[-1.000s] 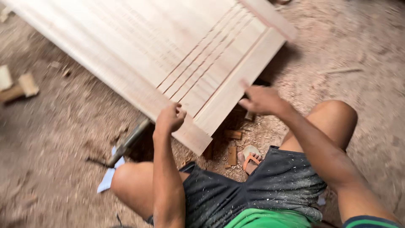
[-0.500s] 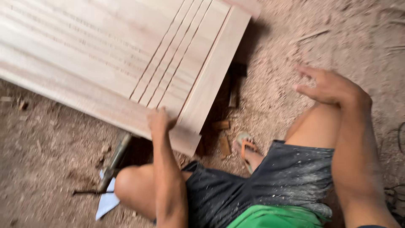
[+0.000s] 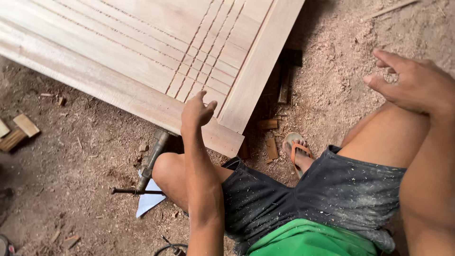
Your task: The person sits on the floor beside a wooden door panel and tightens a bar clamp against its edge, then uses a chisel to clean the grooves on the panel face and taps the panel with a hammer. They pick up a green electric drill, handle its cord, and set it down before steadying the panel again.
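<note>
Left hand resting on a grooved wooden panel, sawdust floor all around

The left hand [image 3: 196, 113] is lying loosely curled on the pale wooden door panel [image 3: 142, 52] near its lower corner, touching it, not gripping anything. The right hand [image 3: 411, 83] is hanging open and empty in the air over the raised knee, well apart from the panel. The dirt floor [image 3: 71, 166] is sitting under sawdust and wood offcuts [image 3: 19, 132], with a metal clamp [image 3: 150, 163] poking out beneath the panel edge and an orange sandal [image 3: 297, 151] nearby.

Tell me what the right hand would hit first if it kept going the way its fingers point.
The right hand points left toward the wooden panel; its framed edge looks first in line, though depth is unclear and sawdust-covered ground lies between.
</note>
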